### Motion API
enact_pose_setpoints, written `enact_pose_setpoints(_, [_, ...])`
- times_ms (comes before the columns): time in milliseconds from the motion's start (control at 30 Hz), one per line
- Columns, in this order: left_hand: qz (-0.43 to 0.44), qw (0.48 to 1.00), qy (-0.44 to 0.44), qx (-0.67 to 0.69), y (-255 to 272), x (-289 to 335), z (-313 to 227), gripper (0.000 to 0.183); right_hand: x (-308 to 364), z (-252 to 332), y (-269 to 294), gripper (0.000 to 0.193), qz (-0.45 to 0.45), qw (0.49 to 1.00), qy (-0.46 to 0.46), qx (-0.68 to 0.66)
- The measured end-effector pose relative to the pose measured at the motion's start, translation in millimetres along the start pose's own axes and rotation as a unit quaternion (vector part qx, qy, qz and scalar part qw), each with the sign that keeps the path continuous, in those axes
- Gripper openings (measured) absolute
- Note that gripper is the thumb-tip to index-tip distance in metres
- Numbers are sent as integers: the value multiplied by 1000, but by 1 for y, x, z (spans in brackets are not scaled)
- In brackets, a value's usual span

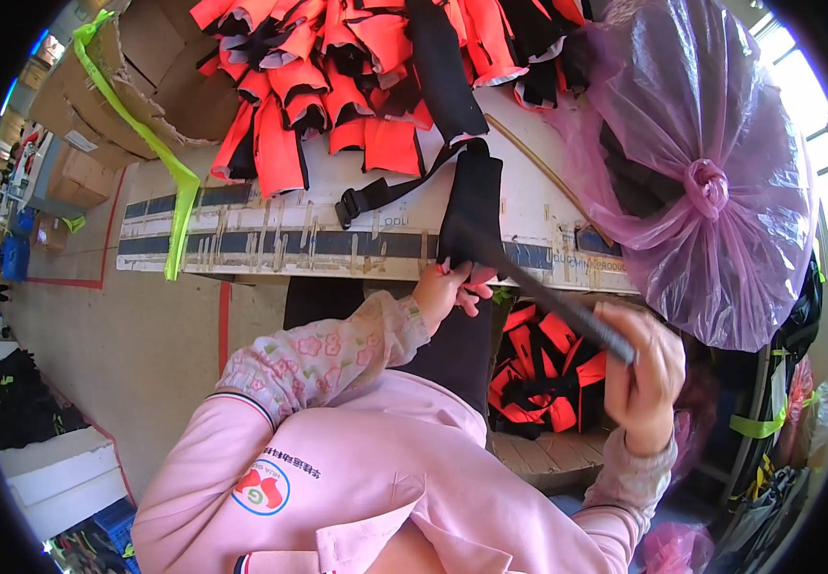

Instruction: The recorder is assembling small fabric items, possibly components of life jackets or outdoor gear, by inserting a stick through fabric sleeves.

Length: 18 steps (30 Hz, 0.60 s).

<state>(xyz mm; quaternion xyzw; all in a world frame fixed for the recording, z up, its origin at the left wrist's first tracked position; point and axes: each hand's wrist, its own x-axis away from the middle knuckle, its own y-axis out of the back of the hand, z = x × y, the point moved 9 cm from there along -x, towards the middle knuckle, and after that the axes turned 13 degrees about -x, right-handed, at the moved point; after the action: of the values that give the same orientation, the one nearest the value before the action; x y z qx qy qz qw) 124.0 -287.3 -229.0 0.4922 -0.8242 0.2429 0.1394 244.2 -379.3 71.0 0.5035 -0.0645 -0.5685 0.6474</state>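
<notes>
My left hand is closed on the lower end of a black fabric sleeve at the table's front edge. From that end a black webbing strap runs down to the right, pulled fairly straight. Its far end reaches my right hand, which is smeared by motion, with bent fingers around the strap. Out of the sleeve's upper end comes more webbing, with a black plastic buckle lying on the table to the left. Another black fabric piece lies just beyond the sleeve.
Orange and black fabric pieces heap at the back of the white table. A knotted pink plastic bag bulges at the right. A lime-green strip hangs by a cardboard box. Orange-black pieces sit below the table edge.
</notes>
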Motion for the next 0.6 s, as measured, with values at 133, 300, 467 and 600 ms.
enact_pose_setpoints(133, [-14,999,-43,20,-3,-10,4,22,11,42,-1,33,15,999,37,7])
enact_pose_setpoints(300, [-49,998,-27,10,-7,3,-10,18,11,59,-22,37,70,989,68,109])
enact_pose_setpoints(467, [15,988,-134,-68,-11,-6,-12,16,5,80,-45,38,102,970,148,164])
enact_pose_setpoints(600, [73,955,-245,-149,-21,-2,-22,17,1,86,-54,41,117,968,137,177])
